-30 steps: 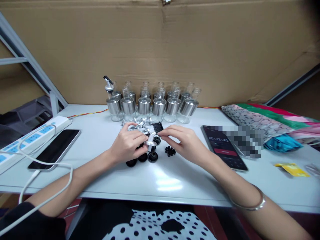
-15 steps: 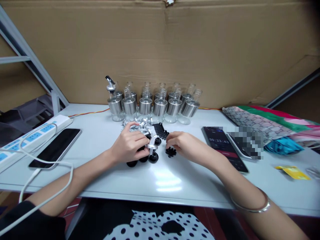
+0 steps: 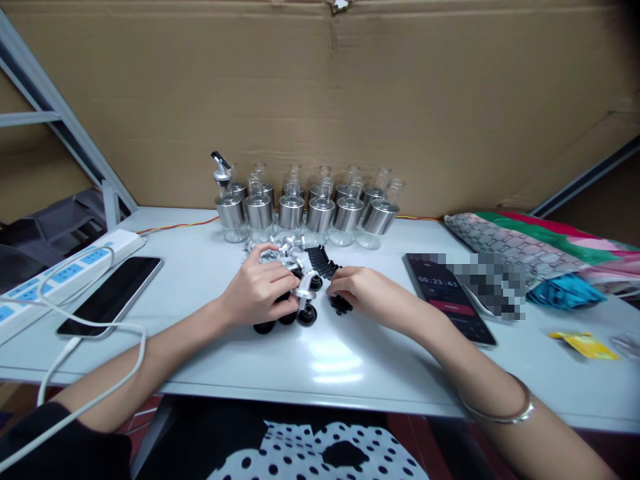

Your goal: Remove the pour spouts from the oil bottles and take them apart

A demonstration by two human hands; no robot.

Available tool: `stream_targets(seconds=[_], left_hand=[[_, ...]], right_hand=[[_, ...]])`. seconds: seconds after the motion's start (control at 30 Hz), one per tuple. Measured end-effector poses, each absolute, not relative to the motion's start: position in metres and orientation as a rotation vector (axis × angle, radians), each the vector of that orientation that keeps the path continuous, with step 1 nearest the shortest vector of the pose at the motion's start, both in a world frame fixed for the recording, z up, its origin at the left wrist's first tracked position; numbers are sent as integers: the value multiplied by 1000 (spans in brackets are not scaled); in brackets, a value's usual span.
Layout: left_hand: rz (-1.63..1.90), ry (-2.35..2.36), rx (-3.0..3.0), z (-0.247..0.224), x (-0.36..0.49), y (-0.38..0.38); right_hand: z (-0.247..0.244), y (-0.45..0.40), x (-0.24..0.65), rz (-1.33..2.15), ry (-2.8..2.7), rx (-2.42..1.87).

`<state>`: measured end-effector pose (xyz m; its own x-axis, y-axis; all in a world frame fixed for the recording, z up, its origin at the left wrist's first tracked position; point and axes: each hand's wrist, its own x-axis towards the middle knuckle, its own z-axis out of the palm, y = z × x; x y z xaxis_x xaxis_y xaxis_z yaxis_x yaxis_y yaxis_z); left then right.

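My left hand (image 3: 261,288) is closed, thumb and fingers against a silver pour spout (image 3: 306,288) with a black ribbed stopper. More spouts lie under and behind this hand, their black stoppers (image 3: 264,327) and silver tops (image 3: 287,245) partly covered by it. My right hand (image 3: 361,291) has its fingers pinched together over a small cluster of black plastic parts (image 3: 341,305); its fingertips are partly hidden, so what they grip is unclear. Just behind the right fingers is a row of narrow black parts (image 3: 321,261) lying side by side.
Several glass bottles with steel sleeves (image 3: 321,215) stand in two rows at the back; a pour spout (image 3: 222,172) sits in the leftmost. A phone (image 3: 113,297) and power strip (image 3: 65,273) lie left. A timer phone (image 3: 447,297), yellow packet (image 3: 585,345) and patterned bag (image 3: 520,250) are right.
My right hand has shifted slightly left and covers more of the black cluster, which has moved a little left too. The left hand is still.
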<state>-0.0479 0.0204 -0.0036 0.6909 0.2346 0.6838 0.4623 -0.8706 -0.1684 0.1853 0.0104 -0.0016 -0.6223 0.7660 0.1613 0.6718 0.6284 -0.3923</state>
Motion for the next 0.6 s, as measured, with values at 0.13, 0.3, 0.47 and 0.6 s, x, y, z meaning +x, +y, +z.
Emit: stream_targets(seconds=[0.13, 0.3, 0.47, 0.6], left_hand=[[-979, -541, -2578, -3, -48, 20], [-983, -553, -2583, -4, -48, 20], [-980, -542, -2589, -5, -48, 20], [-977, -545, -2593, -6, -48, 21]], right_hand=[[4, 10, 186, 366, -2667, -1253], [3, 10, 185, 384, -2670, -1257], [1, 10, 184, 369, -2648, -1226], [0, 11, 184, 376, -2639, -1217]])
